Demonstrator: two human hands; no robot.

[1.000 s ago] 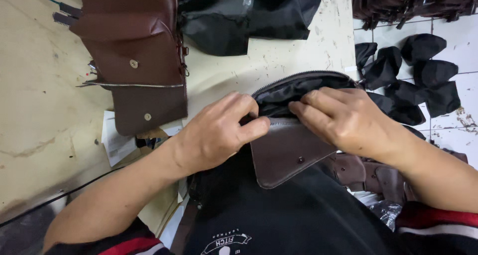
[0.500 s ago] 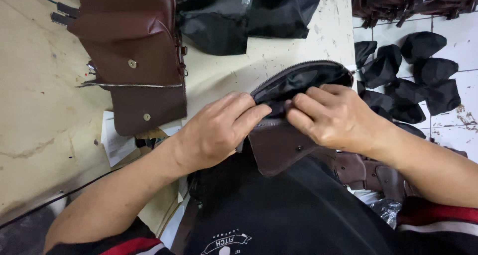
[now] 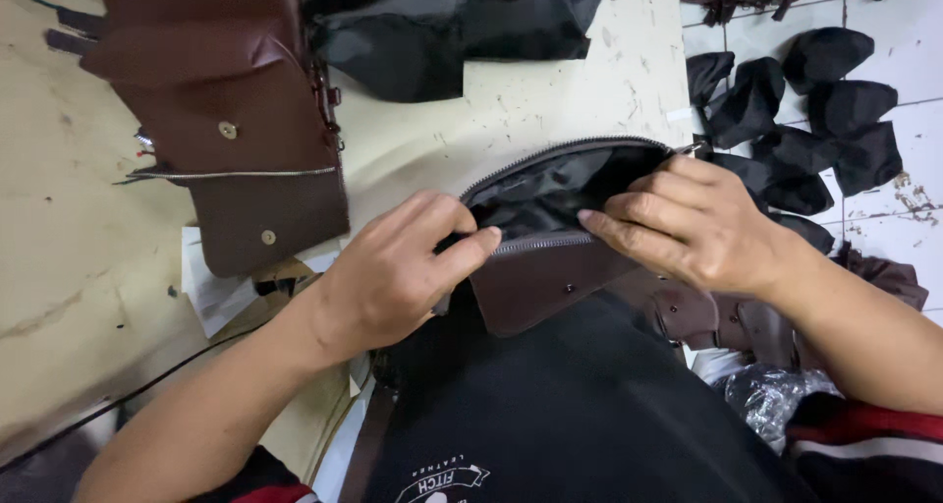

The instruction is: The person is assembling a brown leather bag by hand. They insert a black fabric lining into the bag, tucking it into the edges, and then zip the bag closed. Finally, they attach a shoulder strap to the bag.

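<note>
A small brown leather pouch with a zip and black lining lies at the near table edge, its mouth held open. My left hand pinches the near zip edge at its left end, thumb on the zipper tape. My right hand grips the right part of the opening, fingers laid over the near edge and the black lining.
A stack of brown leather pieces with snaps and zips lies on the beige table at the left. Black fabric sits at the back. Black cut pieces lie on the tiled floor at the right. More brown pieces rest by my right forearm.
The pouch mouth has been pulled wider, showing more black lining. My hands have moved apart along the zip, the right one shifting rightward.
</note>
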